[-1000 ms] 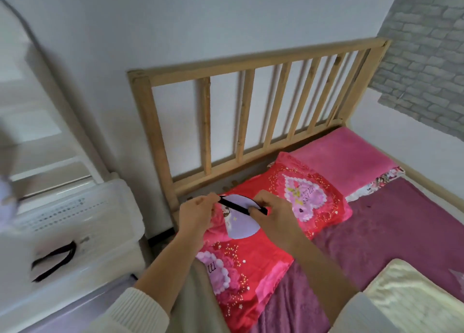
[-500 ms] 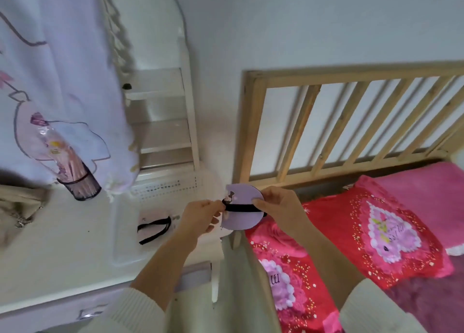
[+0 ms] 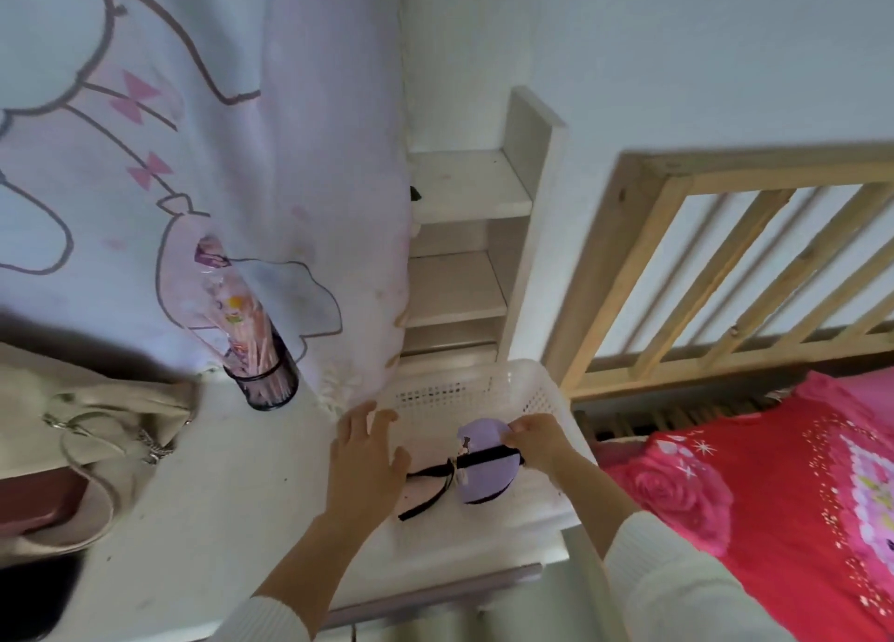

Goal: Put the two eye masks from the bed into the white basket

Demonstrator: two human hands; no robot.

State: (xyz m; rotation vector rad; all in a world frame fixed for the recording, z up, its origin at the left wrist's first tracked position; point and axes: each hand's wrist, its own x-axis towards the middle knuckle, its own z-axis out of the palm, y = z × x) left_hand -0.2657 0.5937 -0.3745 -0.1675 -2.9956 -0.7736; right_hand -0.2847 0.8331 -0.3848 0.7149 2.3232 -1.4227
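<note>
Head view: unlabelled purple eye mask (image 3: pixel 479 477)

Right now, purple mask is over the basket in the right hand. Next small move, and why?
Probably open the right hand and let go. The purple eye mask already hangs inside the white basket rim, low over the floor, beside the other mask's black strap. The left hand is open, off the mask, so only the right hand's pinch holds it.

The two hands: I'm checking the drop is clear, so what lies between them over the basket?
In the head view, between the left hand and right hand lie the purple eye mask, its black strap, and the white basket floor.
</note>
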